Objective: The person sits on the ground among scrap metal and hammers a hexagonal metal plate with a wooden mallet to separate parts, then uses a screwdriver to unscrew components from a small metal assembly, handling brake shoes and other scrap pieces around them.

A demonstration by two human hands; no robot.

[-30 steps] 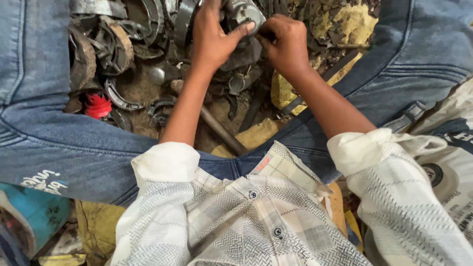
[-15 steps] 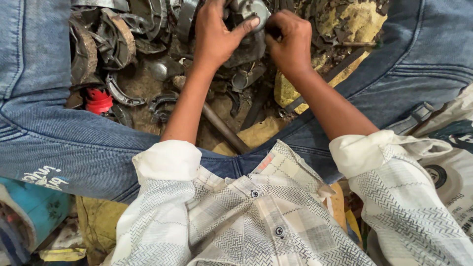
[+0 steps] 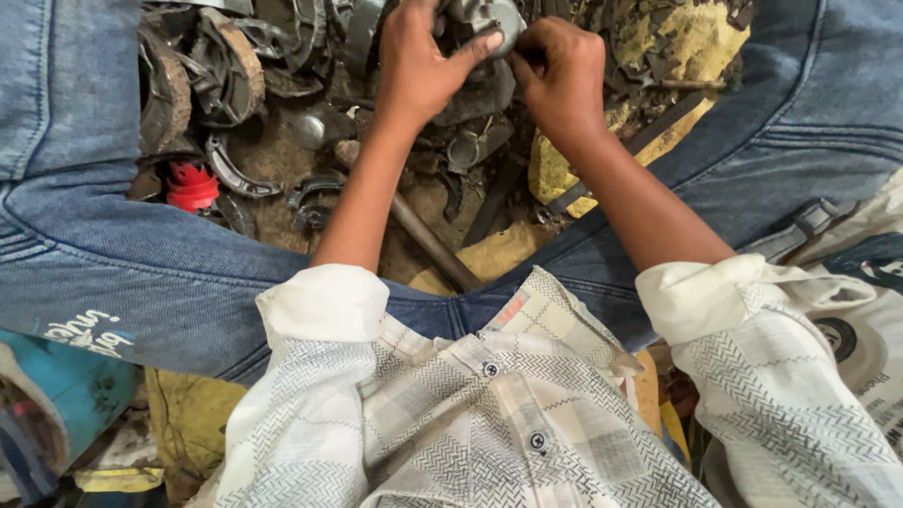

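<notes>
At the top of the head view my left hand (image 3: 420,58) grips a rounded grey metal part (image 3: 489,21), thumb pressed across its front. My right hand (image 3: 562,73) is closed against the same part from the right, fingers pinching at its edge; what it pinches is hidden. Both hands work above a heap of dirty metal scrap (image 3: 254,85) lying on the ground between my legs in blue jeans (image 3: 113,254). Part of the grey piece runs off the top edge.
A red plastic cap (image 3: 191,185) lies at the left of the heap. A long metal rod (image 3: 433,243) slants toward me under my left forearm. Yellow rag or foam (image 3: 677,42) sits at top right. A blue container (image 3: 47,395) is at bottom left.
Both hands have shifted slightly up and toward the top edge with the grey part; the grip looks the same. The scrap heap has not moved.
</notes>
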